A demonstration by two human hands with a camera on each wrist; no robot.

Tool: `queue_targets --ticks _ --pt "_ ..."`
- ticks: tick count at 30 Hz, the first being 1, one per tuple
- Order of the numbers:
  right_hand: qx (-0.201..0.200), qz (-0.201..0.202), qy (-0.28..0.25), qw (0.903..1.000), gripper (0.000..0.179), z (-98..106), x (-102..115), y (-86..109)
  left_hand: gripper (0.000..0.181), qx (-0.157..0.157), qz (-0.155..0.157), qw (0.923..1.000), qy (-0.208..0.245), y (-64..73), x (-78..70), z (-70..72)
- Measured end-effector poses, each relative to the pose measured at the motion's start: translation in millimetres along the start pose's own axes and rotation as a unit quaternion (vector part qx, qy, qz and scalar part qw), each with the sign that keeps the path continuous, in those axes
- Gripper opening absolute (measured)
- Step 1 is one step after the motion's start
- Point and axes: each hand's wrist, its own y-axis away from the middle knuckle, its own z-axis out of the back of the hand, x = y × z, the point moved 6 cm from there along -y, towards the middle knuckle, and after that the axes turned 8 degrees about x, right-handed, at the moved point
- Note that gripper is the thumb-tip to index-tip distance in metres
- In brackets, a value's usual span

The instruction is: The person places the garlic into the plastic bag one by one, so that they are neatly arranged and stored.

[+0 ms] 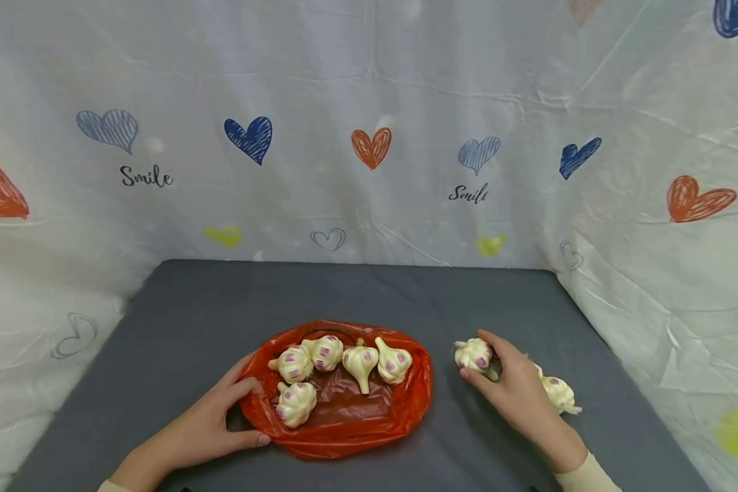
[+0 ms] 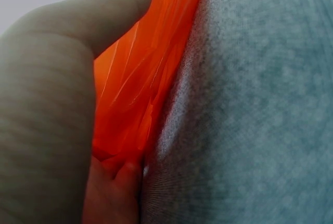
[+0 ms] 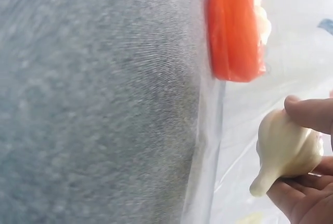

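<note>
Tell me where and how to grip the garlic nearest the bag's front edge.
Probably pinch the garlic around its round body, from above and right: its short stem offers less to hold, the bag rises close on the left, and bare bag floor lies right.

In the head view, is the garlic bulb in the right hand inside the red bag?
No, the right hand holds the garlic bulb to the right of the red bag, with dark tabletop showing between them.
</note>
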Motion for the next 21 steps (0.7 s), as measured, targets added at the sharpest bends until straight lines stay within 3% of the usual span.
queue_targets --ticks 12,21 --pt "0.007 0.015 -0.049 0.9987 0.072 0 10 -6.4 0.034 0.004 0.007 1.0000 0.000 -1.7 -0.5 -0.4" --pt "0.019 0.052 -0.066 0.9963 0.075 -10 37 -24.4 0.035 0.001 0.009 0.9999 -0.006 -1.9 -0.3 0.7"
